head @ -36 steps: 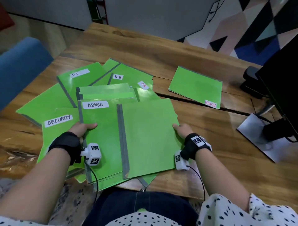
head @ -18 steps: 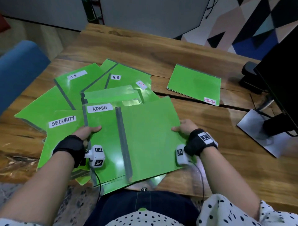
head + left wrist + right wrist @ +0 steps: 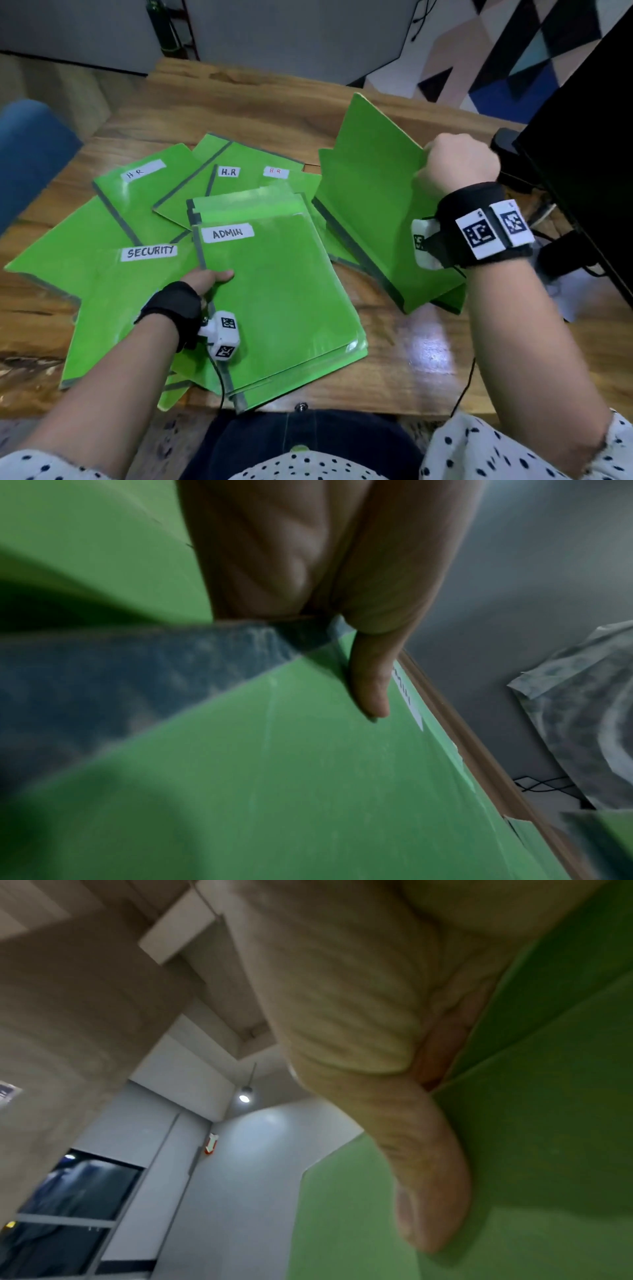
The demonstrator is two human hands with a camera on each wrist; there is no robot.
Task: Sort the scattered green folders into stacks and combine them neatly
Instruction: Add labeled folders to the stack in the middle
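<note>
Several green folders lie fanned over the wooden table (image 3: pixel 404 359). My right hand (image 3: pixel 455 164) grips an unlabelled green folder (image 3: pixel 370 212) by its edge and holds it raised and tilted over the table's right side; the thumb (image 3: pixel 428 1177) presses on its face (image 3: pixel 531 1123). My left hand (image 3: pixel 205 277) pinches the grey spine edge of the ADMIN folder (image 3: pixel 274 291), which tops a small stack near me, with the thumb (image 3: pixel 369 691) on top of the cover (image 3: pixel 274 777). A SECURITY folder (image 3: pixel 137 274) lies left of it. H.R folders (image 3: pixel 144 178) lie behind.
A black monitor (image 3: pixel 582 137) on a stand (image 3: pixel 565 270) fills the right edge, close to my raised right hand. A blue chair (image 3: pixel 27 154) is at the left. Another green folder edge (image 3: pixel 448 301) shows under the lifted one. Bare wood lies at the near right.
My right hand has lifted the unlabelled top folder off the pile and swung it up and to the right, which uncovers the ADMIN folder. My left hand has stayed at the ADMIN folder's spine.
</note>
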